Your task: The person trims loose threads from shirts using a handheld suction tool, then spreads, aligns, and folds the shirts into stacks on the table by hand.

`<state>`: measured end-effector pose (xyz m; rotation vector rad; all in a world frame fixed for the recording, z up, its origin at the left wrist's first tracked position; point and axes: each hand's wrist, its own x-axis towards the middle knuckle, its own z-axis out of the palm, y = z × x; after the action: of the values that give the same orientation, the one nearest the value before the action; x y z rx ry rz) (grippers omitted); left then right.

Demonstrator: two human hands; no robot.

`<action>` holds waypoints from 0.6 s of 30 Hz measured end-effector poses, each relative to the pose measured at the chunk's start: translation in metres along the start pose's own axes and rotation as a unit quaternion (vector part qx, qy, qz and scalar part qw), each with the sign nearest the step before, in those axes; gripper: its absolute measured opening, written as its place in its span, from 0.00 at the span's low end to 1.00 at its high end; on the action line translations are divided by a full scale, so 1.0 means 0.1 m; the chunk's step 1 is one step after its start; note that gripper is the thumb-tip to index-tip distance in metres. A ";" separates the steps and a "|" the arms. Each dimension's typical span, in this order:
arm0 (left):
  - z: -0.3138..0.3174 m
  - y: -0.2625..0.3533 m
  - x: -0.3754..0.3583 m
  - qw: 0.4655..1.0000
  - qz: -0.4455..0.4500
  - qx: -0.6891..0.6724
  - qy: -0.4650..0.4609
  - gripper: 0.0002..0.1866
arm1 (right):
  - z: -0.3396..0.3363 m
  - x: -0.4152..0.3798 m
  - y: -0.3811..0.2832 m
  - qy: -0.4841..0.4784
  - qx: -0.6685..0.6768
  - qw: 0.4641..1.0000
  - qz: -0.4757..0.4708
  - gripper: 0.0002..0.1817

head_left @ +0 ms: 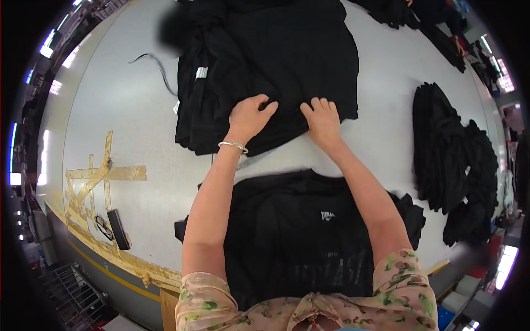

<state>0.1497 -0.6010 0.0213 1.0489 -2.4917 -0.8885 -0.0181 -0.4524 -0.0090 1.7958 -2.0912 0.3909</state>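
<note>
Several black garments lie in a stack (309, 55) on the table in front of me. My left hand (252, 118), with a bracelet at its wrist, rests on the stack's near part, thumb and forefinger apart and fingers a little curled. Over the near edge reaches my right hand (322, 120), its fingers spread on the black cloth. Neither hand visibly pinches the fabric, though some fingertips are hard to see. Closer to my body, a black shirt (298, 226) with a small white print lies spread beneath my forearms.
More black garments (436, 143) are piled at the right. At the left are tan tape strips (130, 173), a dark narrow box-like object (118, 229) and a thin dark strip (162, 71). A wire rack (74, 295) stands below the worn table edge (138, 270).
</note>
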 end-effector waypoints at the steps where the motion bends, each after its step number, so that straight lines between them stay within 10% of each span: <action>1: 0.00 0.06 -0.11 0.999 -0.018 -0.023 -0.018 0.21 | -0.08 -0.16 -0.07 0.002 0.003 1.000 0.002 0.16; 6: 0.05 0.25 -0.49 0.989 -0.049 -0.114 -0.084 0.12 | -0.51 -0.76 -0.37 -0.010 0.036 0.999 0.024 0.15; 13: -0.21 1.00 -0.77 0.935 0.256 -0.069 0.236 0.08 | -1.07 -0.86 -0.81 0.037 0.331 0.938 0.100 0.27; 18: -0.60 1.78 -1.93 0.863 0.407 -0.287 -0.082 0.04 | -0.78 -0.21 -0.04 -0.040 0.354 0.886 0.297 0.25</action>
<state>0.2150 -0.3905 0.1756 -0.2825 -2.1900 -1.2956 -0.0046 -0.4006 0.0522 1.4205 -2.7647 1.4213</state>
